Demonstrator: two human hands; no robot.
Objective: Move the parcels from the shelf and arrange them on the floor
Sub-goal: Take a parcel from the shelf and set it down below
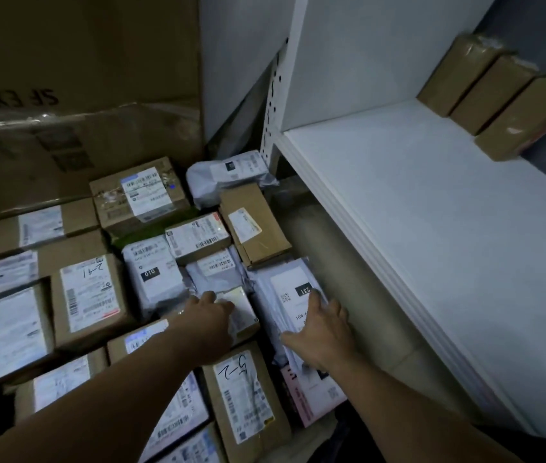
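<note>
**Parcels crowd a dim floor beside a white shelf**

The right hand [321, 325] presses spread fingers on a white mailer [293, 289] marked "231". The left hand [209, 315] touches a small box [239, 309]; its finger state I cannot tell. Other labels read "010" and "5-2", and a big carton [81, 61] reads "SF EXPR". Three brown parcels [495, 95] line the shelf's [432, 212] back edge. A floor strip [325, 235] lies open alongside.

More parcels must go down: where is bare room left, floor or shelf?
The bare grey floor strip between the white bag labelled 231 and the shelf board is free. The board is bare too, except three brown parcels at its back. Left of the strip, parcels lie packed edge to edge.
</note>
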